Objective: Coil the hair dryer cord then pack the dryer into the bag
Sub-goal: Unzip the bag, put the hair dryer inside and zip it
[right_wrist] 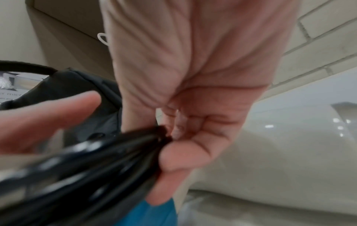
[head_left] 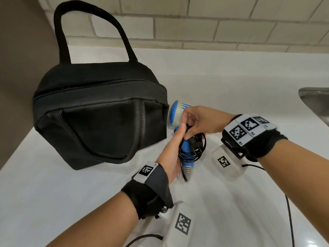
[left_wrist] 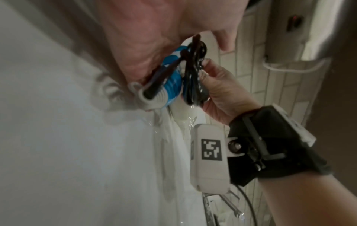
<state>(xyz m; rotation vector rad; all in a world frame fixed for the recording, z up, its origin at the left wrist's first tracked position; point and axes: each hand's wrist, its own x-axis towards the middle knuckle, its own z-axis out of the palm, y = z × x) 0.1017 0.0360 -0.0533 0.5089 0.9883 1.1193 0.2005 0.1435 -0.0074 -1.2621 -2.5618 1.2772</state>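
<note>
Dryer (head_left: 178, 113) held just above the glossy white tabletop (head_left: 231, 82), right beside the bag (head_left: 99, 113), round white-and-blue barrel almost touching the bag's right side. Blue handle pointing back toward the near edge, ending in a ribbed grey strain relief.

Left hand (head_left: 171, 157) wrapped around the handle from below, thumb up along it. Same grip in the left wrist view: palm (left_wrist: 150, 38) against blue plastic, cord (left_wrist: 193, 73) bunched beside it.

Cord (head_left: 193, 147) thin, black, glossy, gathered in a few loose round loops hanging off the handle; black plug lying against the loops.

Right hand (head_left: 199, 122) pinching the top of the loops between thumb and curled fingers, pressing them to the handle. Right wrist view blurred but confirms: thumb (right_wrist: 179, 157) and fingers clamped on the black strands (right_wrist: 81, 168).

Bag black fabric, soft boxy shape, standing upright toward the left back of the tabletop, padded loop handle up, top zipper looks closed, flat front pocket with herringbone webbing strips.

Steel sink (head_left: 316, 104) rim at the right edge. Pale brick-pattern tile wall behind.
</note>
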